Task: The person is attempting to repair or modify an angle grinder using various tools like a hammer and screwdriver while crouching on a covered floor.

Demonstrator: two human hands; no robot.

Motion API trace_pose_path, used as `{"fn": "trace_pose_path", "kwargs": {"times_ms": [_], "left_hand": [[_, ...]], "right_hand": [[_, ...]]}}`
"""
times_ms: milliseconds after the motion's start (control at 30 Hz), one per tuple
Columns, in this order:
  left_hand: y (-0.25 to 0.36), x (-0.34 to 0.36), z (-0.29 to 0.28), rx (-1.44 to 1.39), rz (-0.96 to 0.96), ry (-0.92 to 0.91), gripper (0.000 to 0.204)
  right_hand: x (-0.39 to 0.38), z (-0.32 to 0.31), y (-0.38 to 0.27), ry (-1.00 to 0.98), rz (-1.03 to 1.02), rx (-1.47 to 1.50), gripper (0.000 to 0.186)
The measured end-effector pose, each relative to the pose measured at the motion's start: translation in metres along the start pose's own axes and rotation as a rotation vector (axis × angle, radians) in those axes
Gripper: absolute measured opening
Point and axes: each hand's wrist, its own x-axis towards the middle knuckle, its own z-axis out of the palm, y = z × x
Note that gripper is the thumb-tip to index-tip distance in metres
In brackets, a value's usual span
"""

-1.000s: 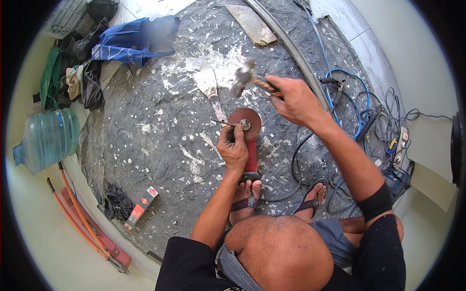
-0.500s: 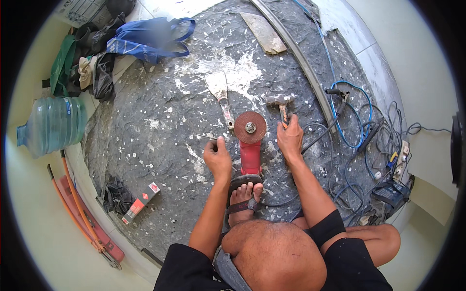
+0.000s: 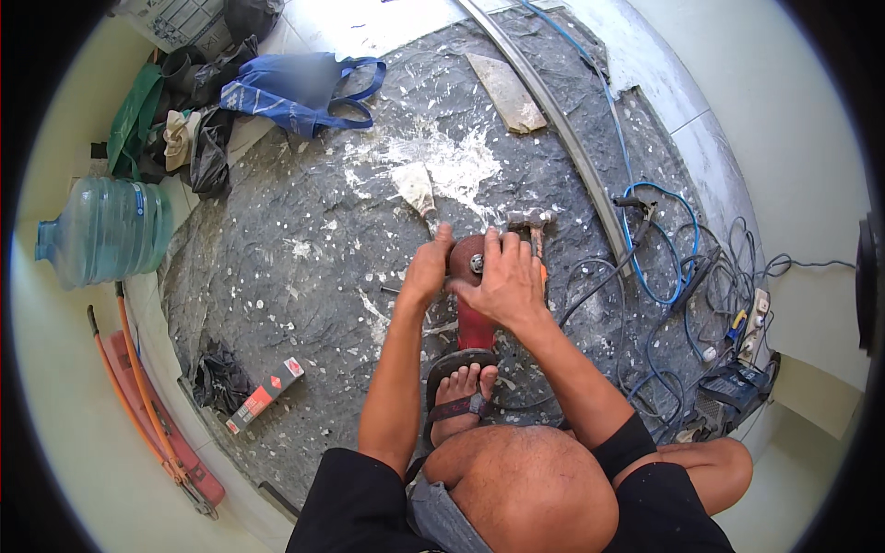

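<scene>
A red angle grinder (image 3: 475, 327) lies before me with its reddish-brown disc (image 3: 468, 251) facing up. My sandalled foot (image 3: 458, 392) rests against its near end. At the disc's left edge my left hand (image 3: 427, 269) has its fingers curled in and closed on the rim. My right hand (image 3: 507, 284) lies over the right side of the disc, fingers stretched out and thumb spread left. Just beyond it a hammer (image 3: 531, 219) lies on the floor, its handle partly hidden by my fingers. A short thin metal rod (image 3: 390, 290) lies beside my left wrist.
A paint-spattered scraper (image 3: 413, 187) lies beyond the grinder. Farther off are a wooden board (image 3: 505, 92), a long metal bar (image 3: 562, 120) and a blue bag (image 3: 295, 92). Tangled cables (image 3: 728, 267) spread at right; a water bottle (image 3: 106, 230), bolt cutter (image 3: 152, 405) and small box (image 3: 265, 396) are left.
My right hand has let go of the hammer and moved left onto the disc. My left hand has released the thin rod and moved up to the disc's edge.
</scene>
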Motion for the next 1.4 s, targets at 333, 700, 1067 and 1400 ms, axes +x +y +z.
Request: {"fn": "trace_pose_path", "kwargs": {"times_ms": [333,700,1067,1400], "left_hand": [[0.025,0.019,-0.002,0.638,-0.102,-0.015,0.103],[-0.034,-0.03,-0.007,-0.63,0.066,-0.31,0.079],[-0.065,-0.035,0.041,-0.27,0.224,0.201,0.086],[-0.075,-0.033,0.045,-0.291,0.266,0.299,0.082]], "right_hand": [[0.003,0.002,0.018,-0.158,0.09,0.08,0.097],[-0.003,0.01,0.013,-0.111,0.17,0.158,0.097],[0.011,-0.002,0.007,-0.161,-0.165,0.052,0.093],[0.01,0.003,0.0,-0.127,-0.053,0.041,0.09]]}}
